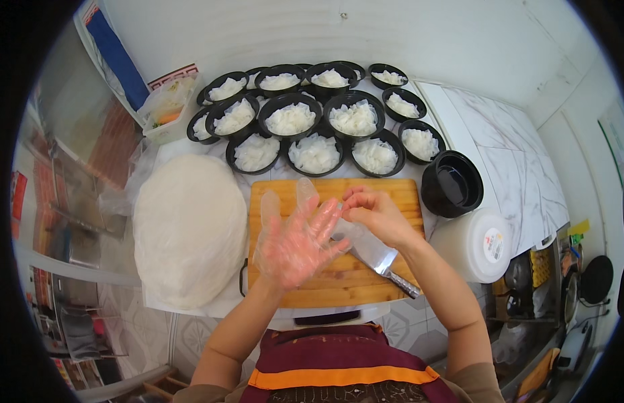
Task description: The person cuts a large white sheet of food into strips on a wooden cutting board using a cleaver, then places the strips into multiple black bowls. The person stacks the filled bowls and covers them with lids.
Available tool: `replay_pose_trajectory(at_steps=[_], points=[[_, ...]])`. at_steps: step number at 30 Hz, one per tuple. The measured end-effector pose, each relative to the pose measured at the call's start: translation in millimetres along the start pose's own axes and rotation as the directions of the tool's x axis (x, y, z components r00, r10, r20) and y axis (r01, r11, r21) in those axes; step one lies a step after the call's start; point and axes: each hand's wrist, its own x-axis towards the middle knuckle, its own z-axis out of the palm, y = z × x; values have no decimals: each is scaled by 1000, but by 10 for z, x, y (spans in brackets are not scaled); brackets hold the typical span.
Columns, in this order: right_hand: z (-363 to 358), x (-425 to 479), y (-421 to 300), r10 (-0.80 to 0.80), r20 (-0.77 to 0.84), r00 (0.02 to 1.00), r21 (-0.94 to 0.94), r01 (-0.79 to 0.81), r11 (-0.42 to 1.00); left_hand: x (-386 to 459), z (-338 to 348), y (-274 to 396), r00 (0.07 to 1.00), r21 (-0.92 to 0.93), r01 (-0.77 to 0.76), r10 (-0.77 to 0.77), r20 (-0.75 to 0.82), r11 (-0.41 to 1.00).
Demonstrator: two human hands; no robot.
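My left hand [304, 242] is spread above a wooden cutting board [291, 297], inside a loose clear plastic glove [270, 206]. Two of the glove's fingertips stick out past my own. My bare right hand [375, 214] has its thumb and fingers pinched at the glove's edge, by a fingertip of the left. Below the hands, a cleaver [402, 285] lies slanted across the board, its broad blade partly hidden. Beyond the board, black plastic bowls [291, 117] stand in rows and stacks, holding white, flat noodle-like strips [316, 152].
Left of the board rests a large white rounded slab [188, 231] under plastic film. At right are black bowls [452, 184] without food and a lidded white tub [473, 247] on its side. A clear container [170, 111] with vegetables stands back left, near the wall [291, 35].
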Motion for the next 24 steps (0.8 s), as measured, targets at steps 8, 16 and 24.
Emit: replay_pose_trajectory(at_steps=[8, 16, 24], points=[[-102, 16, 43, 67, 73, 995, 52, -71, 996, 23, 31, -12, 998, 150, -7, 16, -59, 989], [-65, 99, 43, -32, 51, 998, -87, 37, 996, 35, -21, -52, 999, 209, 15, -8, -33, 978], [14, 144, 314, 78, 22, 997, 153, -80, 985, 33, 17, -39, 996, 283, 37, -12, -91, 959]])
